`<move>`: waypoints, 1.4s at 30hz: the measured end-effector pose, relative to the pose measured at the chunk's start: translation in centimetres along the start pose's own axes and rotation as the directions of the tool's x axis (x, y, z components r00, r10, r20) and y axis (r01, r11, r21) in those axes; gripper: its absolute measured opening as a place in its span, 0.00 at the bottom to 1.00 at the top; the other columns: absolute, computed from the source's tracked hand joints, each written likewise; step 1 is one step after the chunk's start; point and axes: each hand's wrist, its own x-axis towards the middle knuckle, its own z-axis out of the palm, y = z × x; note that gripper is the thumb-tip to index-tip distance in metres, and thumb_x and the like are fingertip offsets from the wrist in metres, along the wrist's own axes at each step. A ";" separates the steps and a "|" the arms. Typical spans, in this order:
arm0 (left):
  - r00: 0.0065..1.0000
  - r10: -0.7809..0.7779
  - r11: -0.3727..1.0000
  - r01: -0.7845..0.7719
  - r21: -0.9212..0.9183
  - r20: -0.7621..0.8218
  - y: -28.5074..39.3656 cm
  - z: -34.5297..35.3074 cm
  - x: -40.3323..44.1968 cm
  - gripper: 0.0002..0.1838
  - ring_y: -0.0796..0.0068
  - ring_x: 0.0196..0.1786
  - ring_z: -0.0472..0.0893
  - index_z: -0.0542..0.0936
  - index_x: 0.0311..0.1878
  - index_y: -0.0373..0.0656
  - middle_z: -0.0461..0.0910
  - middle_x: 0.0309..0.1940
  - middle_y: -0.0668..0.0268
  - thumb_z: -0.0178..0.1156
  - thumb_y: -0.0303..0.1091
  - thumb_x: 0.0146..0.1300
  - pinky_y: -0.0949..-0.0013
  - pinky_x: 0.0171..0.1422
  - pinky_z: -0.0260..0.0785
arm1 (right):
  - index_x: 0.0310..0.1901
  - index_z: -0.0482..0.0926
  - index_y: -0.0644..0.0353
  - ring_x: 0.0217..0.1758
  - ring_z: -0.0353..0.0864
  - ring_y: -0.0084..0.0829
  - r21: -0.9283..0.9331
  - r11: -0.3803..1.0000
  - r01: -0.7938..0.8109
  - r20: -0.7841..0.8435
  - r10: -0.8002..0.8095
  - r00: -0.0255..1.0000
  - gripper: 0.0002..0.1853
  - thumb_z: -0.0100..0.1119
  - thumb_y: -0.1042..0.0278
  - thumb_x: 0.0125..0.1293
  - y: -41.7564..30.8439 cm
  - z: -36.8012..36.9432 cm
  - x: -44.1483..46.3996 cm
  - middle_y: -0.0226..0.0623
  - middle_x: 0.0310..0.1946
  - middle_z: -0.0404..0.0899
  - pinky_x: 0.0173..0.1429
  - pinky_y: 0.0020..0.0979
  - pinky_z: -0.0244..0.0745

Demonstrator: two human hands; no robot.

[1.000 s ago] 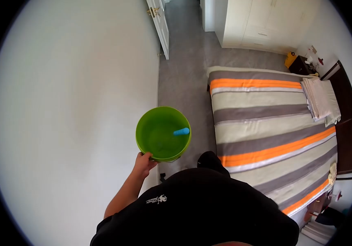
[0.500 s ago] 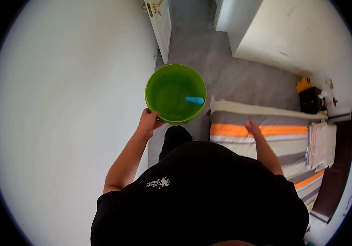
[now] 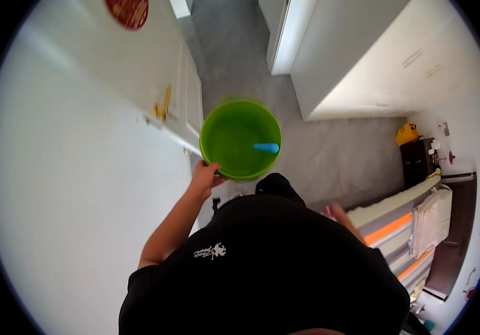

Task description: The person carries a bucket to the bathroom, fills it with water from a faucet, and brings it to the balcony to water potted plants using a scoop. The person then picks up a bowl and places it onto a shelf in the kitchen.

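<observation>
A round green bucket (image 3: 231, 137) hangs in front of my body, its open top facing me. My left hand (image 3: 205, 178) grips the near left part of its rim, thumb over the edge. Inside, against the right wall, leans a blue handle (image 3: 266, 148); whatever it belongs to cannot be made out. My right hand (image 3: 333, 213) is low at my right side, near the corner of the striped bed (image 3: 388, 229), touching nothing visible. Motion smears its fingers.
On the left a white door (image 3: 187, 84) with a brass handle stands beside the wall. A doorway frame (image 3: 289, 39) and white wardrobe (image 3: 385, 67) are ahead. Grey floor (image 3: 340, 162) runs between. At the right are a dark nightstand (image 3: 417, 162) and yellow bag (image 3: 407, 134).
The door and wardrobe have come nearer, while the bed has slid to the lower right. The bucket stays in my left hand. My right hand came into view, then moved lower.
</observation>
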 end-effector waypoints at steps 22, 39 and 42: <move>0.981 0.131 0.985 -0.145 -0.092 -0.145 32.7 8.8 53.7 0.29 0.57 0.45 0.87 0.61 0.67 0.35 0.79 0.53 0.51 0.61 0.32 0.67 0.58 0.44 0.84 | 0.49 0.82 0.57 0.31 0.79 0.25 -0.165 0.759 0.630 -0.039 -0.643 0.765 0.11 0.60 0.61 0.72 -67.1 -5.1 82.5 0.33 0.31 0.82 0.39 0.29 0.75; 0.998 0.049 0.995 -0.052 0.085 0.042 70.6 20.3 86.9 0.25 0.53 0.41 0.87 0.63 0.60 0.27 0.76 0.50 0.48 0.59 0.27 0.64 0.58 0.41 0.87 | 0.56 0.73 0.68 0.40 0.87 0.54 -0.857 0.398 0.327 0.281 -0.172 0.944 0.23 0.60 0.67 0.61 -81.6 -11.2 117.4 0.57 0.36 0.84 0.41 0.53 0.80; 0.998 0.059 0.998 -0.058 0.008 -0.037 77.4 21.9 93.1 0.26 0.55 0.41 0.87 0.62 0.62 0.30 0.78 0.49 0.48 0.59 0.28 0.65 0.59 0.39 0.86 | 0.56 0.74 0.67 0.36 0.87 0.53 -0.841 0.308 0.446 0.310 -0.402 0.862 0.19 0.54 0.69 0.65 -88.6 -12.5 123.7 0.50 0.33 0.85 0.37 0.52 0.80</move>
